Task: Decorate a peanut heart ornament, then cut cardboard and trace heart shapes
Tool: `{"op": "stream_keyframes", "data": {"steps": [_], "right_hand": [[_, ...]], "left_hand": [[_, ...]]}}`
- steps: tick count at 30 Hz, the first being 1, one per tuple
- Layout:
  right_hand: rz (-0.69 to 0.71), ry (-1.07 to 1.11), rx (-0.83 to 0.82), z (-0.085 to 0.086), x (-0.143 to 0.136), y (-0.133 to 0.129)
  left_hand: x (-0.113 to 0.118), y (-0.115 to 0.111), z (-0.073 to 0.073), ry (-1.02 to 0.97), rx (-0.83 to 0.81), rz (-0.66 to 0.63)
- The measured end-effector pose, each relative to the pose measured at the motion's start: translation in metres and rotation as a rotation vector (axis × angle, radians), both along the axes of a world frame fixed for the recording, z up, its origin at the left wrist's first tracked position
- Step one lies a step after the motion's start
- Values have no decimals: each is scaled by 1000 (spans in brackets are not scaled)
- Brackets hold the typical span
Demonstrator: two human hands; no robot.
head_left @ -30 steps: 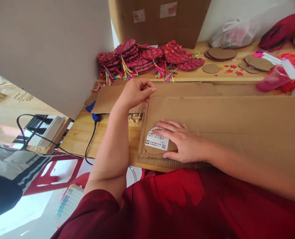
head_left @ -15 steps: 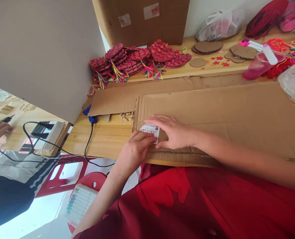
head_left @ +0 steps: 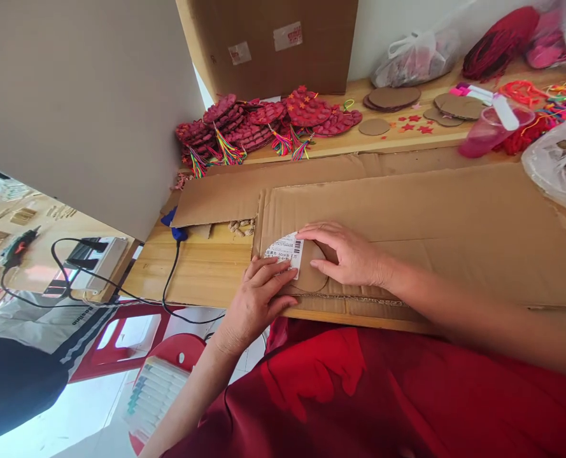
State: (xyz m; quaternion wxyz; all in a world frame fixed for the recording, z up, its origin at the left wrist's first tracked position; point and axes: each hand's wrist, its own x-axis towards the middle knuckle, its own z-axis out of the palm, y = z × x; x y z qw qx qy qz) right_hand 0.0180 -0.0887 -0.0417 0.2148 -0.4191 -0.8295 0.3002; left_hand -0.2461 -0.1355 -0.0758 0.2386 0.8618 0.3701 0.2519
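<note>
A round cardboard disc (head_left: pixel 314 275) with a white printed label (head_left: pixel 290 247) on its left part lies flat on a large cardboard sheet (head_left: pixel 430 222), close to the table's front edge. My left hand (head_left: pixel 262 289) rests with its fingers spread over the label's lower left, the thumb apart at the disc's lower rim. On the upper right, my right hand (head_left: pixel 347 257) touches the disc, fingertips on the label's top corner and thumb on bare cardboard. A gap shows between its thumb and fingers. My left fingers hide the disc's lower left.
Red scaled ornaments with tassels (head_left: pixel 244 121) are piled behind. Cardboard discs (head_left: pixel 392 97), red stars, a pink cup (head_left: pixel 490 130) and plastic bags stand at the back right. A power strip (head_left: pixel 96 267), cables and a glue gun (head_left: pixel 20 247) are left; a pen box (head_left: pixel 156 394) sits below.
My left fingers have uncurled and spread over the label. My right hand has shifted slightly right, baring more of the disc. A co-worker's hand at far left has gone from the glue gun.
</note>
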Motion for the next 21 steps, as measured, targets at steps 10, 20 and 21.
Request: {"op": "stream_keyframes", "data": {"steps": [10,20,21], "right_hand": [[-170,23,41,0,3,2],[-189,-72,125,-10,4,4],[-184,-78,131,-11,4,4]], "left_hand": [[4,-1,-4,23,42,30],[8,-1,0,25,44,48],[8,-2,0,29,44,51]]}}
